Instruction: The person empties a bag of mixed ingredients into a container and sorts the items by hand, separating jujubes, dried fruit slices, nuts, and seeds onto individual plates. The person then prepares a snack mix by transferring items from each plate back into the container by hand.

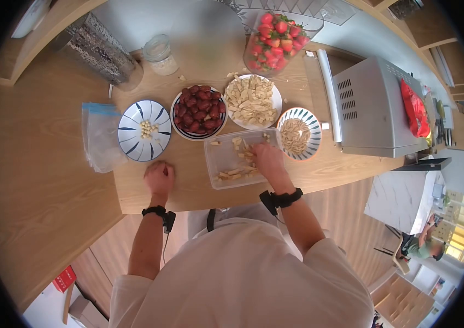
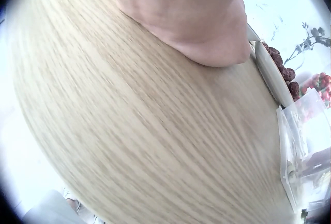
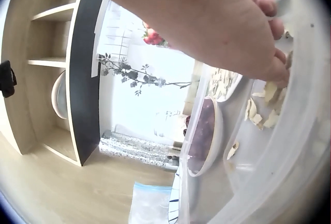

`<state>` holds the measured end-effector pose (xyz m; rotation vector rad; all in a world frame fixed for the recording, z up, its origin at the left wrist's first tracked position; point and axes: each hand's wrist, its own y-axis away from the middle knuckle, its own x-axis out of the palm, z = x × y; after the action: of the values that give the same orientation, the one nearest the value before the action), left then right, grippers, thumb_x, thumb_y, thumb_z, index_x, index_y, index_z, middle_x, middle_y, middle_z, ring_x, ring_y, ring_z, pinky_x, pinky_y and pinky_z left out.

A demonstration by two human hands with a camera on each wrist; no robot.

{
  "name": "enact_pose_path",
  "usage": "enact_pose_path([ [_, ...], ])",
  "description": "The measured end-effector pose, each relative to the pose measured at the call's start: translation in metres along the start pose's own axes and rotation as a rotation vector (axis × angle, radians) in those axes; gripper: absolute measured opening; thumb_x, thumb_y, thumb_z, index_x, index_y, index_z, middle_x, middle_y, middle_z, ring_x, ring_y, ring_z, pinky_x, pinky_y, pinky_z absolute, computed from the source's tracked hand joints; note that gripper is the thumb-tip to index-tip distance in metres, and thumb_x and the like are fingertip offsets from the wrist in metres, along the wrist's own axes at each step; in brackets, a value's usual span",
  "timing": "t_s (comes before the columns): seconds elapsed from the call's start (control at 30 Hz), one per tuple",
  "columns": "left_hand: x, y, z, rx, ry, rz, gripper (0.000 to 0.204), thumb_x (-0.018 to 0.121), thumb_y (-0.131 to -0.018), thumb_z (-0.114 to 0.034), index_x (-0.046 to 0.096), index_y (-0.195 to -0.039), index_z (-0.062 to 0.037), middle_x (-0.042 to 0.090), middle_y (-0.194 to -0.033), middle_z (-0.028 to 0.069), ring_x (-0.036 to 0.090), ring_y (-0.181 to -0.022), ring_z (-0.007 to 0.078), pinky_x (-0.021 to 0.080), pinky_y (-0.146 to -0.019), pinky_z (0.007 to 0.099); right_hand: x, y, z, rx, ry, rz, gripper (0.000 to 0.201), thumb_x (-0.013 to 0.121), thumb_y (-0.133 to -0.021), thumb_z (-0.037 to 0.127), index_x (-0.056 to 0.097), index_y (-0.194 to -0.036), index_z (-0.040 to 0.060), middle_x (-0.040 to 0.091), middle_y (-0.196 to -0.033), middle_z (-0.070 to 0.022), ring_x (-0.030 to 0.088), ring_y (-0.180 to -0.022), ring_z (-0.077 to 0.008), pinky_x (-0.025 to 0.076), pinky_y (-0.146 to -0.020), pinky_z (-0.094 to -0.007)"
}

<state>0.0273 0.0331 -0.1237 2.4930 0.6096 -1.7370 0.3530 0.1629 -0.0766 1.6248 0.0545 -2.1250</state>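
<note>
In the head view my right hand [image 1: 270, 162] reaches into a clear plastic box [image 1: 222, 185]. Its fingers are bent down onto pale dried slices [image 1: 236, 173] scattered over the box floor. The right wrist view shows fingertips and thumb closing at a few slices [image 3: 271, 92], partly hidden by the hand. On the wooden table my left hand [image 1: 159, 176] rests, fingers loosely curled, holding nothing visible. Just beyond it stands a blue-striped plate [image 1: 129, 143] with a few small cream-coloured pieces [image 1: 148, 129] at its centre.
Behind the box are a bowl of red dates [image 1: 198, 109], a plate piled with pale slices [image 1: 251, 98] and an orange-rimmed bowl of flat pale pieces [image 1: 295, 135]. Strawberries [image 1: 275, 44], a glass jar [image 1: 161, 56], zip bags [image 1: 100, 139] and a silver appliance [image 1: 371, 109] stand around.
</note>
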Motion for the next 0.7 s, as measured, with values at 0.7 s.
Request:
enact_pose_path([
  [0.7,-0.001,0.0,-0.001,0.014,-0.015,-0.012,0.018,0.059,-0.08,-0.017,0.055,-0.066,-0.0082,0.06,-0.071,0.0079,0.059,-0.068,0.0325,0.048,-0.063,0.0447,0.009,-0.004,0.012,0.04,-0.053,-0.025,0.017,0.067,-0.081,0.017,0.059,-0.094,0.0099,0.065,-0.092,-0.011,0.066,-0.085,-0.0366,0.052,-0.071,-0.0481],
])
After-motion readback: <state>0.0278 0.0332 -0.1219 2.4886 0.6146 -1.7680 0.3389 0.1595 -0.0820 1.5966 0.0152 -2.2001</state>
